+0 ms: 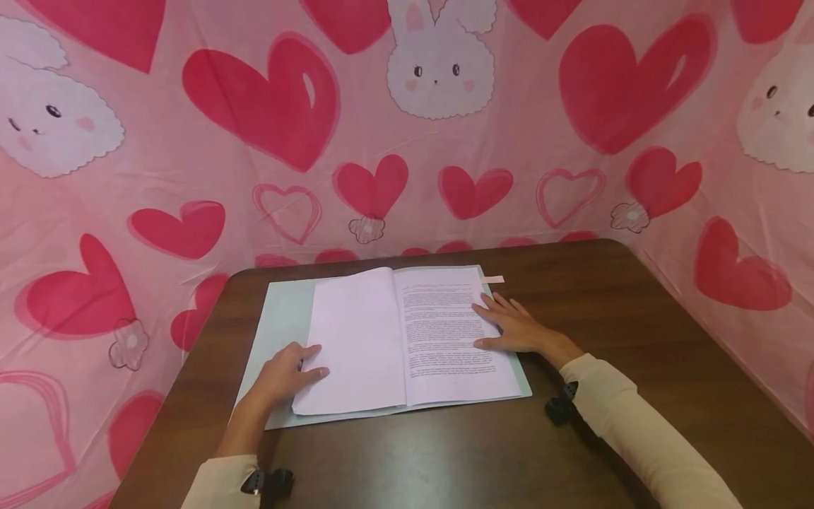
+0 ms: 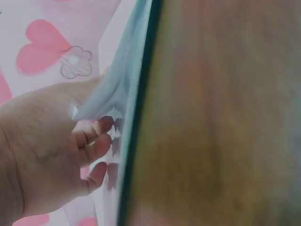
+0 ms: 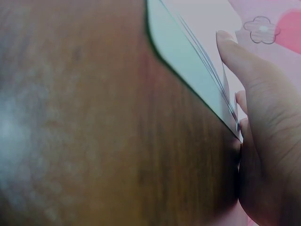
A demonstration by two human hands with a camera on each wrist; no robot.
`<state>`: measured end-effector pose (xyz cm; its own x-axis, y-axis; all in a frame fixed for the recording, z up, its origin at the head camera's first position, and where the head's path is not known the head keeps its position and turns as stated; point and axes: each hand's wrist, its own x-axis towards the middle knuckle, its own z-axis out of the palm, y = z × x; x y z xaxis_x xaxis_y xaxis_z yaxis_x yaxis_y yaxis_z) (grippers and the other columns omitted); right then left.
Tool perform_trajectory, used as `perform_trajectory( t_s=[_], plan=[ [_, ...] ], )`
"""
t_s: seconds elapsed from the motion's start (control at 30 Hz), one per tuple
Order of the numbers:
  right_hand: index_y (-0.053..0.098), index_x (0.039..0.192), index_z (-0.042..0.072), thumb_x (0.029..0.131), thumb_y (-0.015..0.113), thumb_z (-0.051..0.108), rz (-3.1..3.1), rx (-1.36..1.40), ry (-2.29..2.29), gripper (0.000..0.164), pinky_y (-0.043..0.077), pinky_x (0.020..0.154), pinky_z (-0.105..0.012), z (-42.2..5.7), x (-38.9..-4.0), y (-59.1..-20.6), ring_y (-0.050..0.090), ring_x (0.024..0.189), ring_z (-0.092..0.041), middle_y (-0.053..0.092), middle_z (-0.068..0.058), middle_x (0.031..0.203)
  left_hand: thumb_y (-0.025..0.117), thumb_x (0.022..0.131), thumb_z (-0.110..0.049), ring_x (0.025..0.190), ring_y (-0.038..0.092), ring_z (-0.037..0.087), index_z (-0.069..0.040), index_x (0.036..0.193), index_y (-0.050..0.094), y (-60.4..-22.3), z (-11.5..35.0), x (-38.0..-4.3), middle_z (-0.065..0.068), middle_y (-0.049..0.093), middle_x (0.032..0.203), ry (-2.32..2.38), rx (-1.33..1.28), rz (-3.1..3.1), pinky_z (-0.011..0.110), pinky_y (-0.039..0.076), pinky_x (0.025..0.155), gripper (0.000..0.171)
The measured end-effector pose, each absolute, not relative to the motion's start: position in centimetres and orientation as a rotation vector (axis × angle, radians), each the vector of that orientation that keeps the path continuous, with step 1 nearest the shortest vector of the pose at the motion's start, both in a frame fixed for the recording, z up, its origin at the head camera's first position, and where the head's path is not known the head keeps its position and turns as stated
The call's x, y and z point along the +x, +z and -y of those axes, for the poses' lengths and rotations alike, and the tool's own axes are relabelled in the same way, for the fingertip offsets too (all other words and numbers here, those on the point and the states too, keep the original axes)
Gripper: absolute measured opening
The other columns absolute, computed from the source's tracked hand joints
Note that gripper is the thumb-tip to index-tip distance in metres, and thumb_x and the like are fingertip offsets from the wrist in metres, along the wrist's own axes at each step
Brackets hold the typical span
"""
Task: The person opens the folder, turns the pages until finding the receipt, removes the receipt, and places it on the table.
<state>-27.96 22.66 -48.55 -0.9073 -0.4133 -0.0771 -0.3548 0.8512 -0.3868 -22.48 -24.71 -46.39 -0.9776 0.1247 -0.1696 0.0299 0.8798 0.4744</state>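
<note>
Folder [image 1: 286, 311] at lower centre is flanked by left hand [image 1: 287, 371] and right hand [image 1: 516, 329], both laid loosely, unclenched, on its sheets [image 1: 359, 339].

A sheaf of white sheets [image 1: 359, 332] lies open inside a pale mint-green folder [image 1: 286, 318] on the dark wood-grain tabletop [image 1: 413, 466]. The folder lies flat, its far left corner just beside the tabletop's far left corner, its far edge near the tabletop's far edge. The left page is blank and bulges along the fold; a strip of folder shows beyond it. The right page carries dense black paragraphs, and a pale pink tab [image 1: 493, 280] juts past its far right corner. The left hand [image 1: 285, 373] rests at the left page's outer edge; the right hand [image 1: 514, 329] touches the right page's outer margin.
</note>
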Motion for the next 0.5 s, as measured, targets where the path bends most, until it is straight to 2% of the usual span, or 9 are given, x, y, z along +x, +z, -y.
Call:
perform_trajectory(
  t_s=[0.23,0.43,0.5],
  plan=[
    [0.031,0.160,0.016,0.085,0.064,0.065,-2.879,-0.611,-0.580,0.096,0.002,0.125,-0.069,-22.71,-27.81,-48.41,0.007,0.159,-0.046,0.014,-0.016,0.172,0.078,0.085,-0.049,0.108,0.062,0.027,-0.013,0.149,0.050,-46.86,24.97,-22.04,0.017,0.061,0.123,0.678,0.149,-2.896,0.047,0.058,0.089,0.078],
    [0.031,0.161,0.016,0.085,0.065,0.064,-2.877,-0.622,-0.584,0.095,0.002,0.124,-0.069,-22.62,-27.78,-48.46,0.007,0.158,-0.047,0.014,-0.016,0.172,0.079,0.085,-0.047,0.108,0.058,0.028,-0.016,0.146,0.055,-46.76,24.88,-21.88,0.016,0.060,0.119,0.592,0.211,-2.956,0.049,0.057,0.086,0.073],
    [0.031,0.161,0.017,0.085,0.065,0.064,-2.876,-0.623,-0.583,0.095,0.002,0.125,-0.069,-22.56,-27.81,-48.46,0.007,0.159,-0.046,0.015,-0.016,0.172,0.079,0.085,-0.046,0.112,0.056,0.031,-0.019,0.145,0.057,-46.62,24.81,-21.65,0.017,0.059,0.123,0.562,0.247,-2.990,0.053,0.055,0.090,0.069]
  ],
)
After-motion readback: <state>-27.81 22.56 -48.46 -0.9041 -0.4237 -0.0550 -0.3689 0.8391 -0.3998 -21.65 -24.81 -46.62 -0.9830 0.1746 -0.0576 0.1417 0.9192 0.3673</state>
